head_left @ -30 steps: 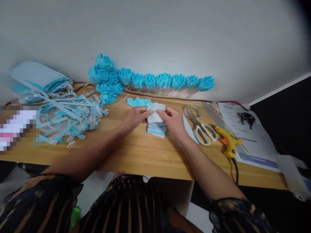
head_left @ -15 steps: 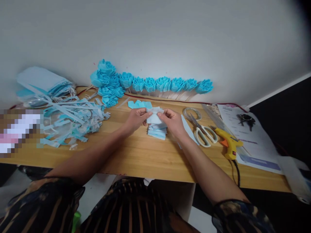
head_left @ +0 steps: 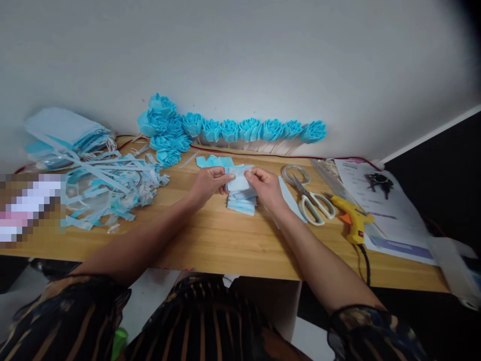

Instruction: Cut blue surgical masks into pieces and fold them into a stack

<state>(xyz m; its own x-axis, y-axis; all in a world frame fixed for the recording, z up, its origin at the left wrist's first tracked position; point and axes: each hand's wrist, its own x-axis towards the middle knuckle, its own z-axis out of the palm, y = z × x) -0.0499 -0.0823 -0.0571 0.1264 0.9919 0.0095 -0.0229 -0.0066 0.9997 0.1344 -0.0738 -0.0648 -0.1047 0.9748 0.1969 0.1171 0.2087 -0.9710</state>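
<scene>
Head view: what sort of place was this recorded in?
It looks like a small craft workspace, perhaps at home: a wooden table against a plain wall, with handmade-looking blue flowers along the back, and white-handled scissors beside a yellow glue gun.

Stack (head_left: 241,204) lies between scraps (head_left: 145,180) and scissors (head_left: 308,195) — flowers (head_left: 250,130) behind.
</scene>
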